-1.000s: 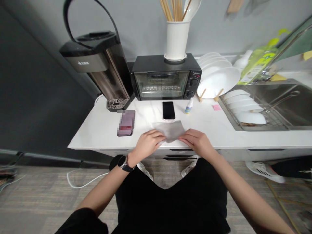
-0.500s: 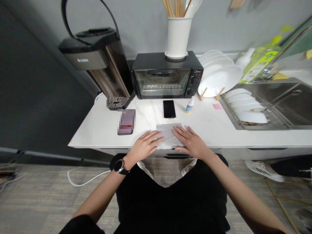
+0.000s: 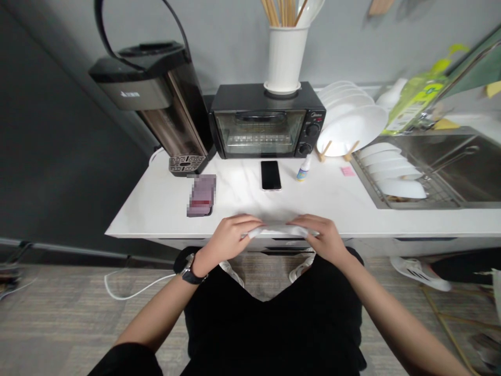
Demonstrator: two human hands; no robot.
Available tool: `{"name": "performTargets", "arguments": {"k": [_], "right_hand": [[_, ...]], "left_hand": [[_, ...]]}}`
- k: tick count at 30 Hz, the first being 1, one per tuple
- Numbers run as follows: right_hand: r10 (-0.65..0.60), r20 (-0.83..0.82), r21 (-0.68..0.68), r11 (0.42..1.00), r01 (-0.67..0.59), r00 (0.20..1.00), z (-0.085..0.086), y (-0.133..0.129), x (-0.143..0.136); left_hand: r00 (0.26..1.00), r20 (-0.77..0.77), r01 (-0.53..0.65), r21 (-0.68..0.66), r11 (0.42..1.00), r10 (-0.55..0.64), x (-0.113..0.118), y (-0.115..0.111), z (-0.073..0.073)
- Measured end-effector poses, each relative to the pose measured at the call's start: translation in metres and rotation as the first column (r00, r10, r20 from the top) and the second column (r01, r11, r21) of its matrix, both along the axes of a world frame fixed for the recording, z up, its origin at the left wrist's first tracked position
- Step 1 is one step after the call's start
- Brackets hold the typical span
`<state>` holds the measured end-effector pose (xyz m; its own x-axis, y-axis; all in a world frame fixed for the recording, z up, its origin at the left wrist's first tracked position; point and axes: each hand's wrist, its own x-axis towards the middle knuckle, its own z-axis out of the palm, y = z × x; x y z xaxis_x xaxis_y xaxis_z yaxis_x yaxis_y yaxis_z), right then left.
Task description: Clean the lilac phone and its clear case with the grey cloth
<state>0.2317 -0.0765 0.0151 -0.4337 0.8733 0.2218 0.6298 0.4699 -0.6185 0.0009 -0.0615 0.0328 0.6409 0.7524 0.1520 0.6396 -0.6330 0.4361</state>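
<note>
A thin greyish-white cloth (image 3: 277, 228) is stretched between my two hands at the counter's front edge. My left hand (image 3: 234, 235) pinches its left end between thumb and fingers. The right end is gripped the same way by my right hand (image 3: 321, 235). Beyond the cloth, a smartphone (image 3: 271, 175) with a dark screen lies flat on the white counter (image 3: 238, 193). A small spray bottle (image 3: 303, 169) with a white top and blue-yellow label stands to the phone's right. Left of the cloth lies a blurred-out purplish flat item (image 3: 202, 195).
At the back stand a water dispenser (image 3: 156, 104), a toaster oven (image 3: 268, 120) topped by a white utensil pot (image 3: 285, 60), and racked plates (image 3: 352, 128). A sink (image 3: 469, 177) with bowls (image 3: 397, 172) is at right. Another person's shoe (image 3: 420, 272) shows on the floor.
Both hands lay flat on the spread cloth; now they grip its two ends. The cloth has been lifted and drawn toward me, to the counter's front edge.
</note>
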Motion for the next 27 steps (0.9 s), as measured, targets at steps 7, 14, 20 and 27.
{"name": "performTargets", "arguments": {"k": [7,14,20,27], "right_hand": [[-0.232,0.009,0.017,0.973,0.232,0.973,-0.001,0.032,-0.009],[-0.327,0.097,0.077,0.944,0.32,0.94,-0.04,0.069,-0.007],[-0.421,0.129,0.148,0.903,0.403,0.898,-0.03,0.067,-0.005],[-0.155,0.227,0.23,0.968,0.102,0.961,-0.022,0.035,-0.016]], "left_hand": [[0.983,-0.067,-0.165,0.051,0.985,0.168,0.003,0.041,-0.004],[0.965,-0.097,-0.232,0.107,0.967,0.242,0.011,0.073,-0.035],[0.936,-0.091,-0.315,0.215,0.925,0.34,0.012,0.07,-0.03],[0.973,-0.135,-0.154,0.228,0.962,0.188,0.018,0.035,-0.023]]}}
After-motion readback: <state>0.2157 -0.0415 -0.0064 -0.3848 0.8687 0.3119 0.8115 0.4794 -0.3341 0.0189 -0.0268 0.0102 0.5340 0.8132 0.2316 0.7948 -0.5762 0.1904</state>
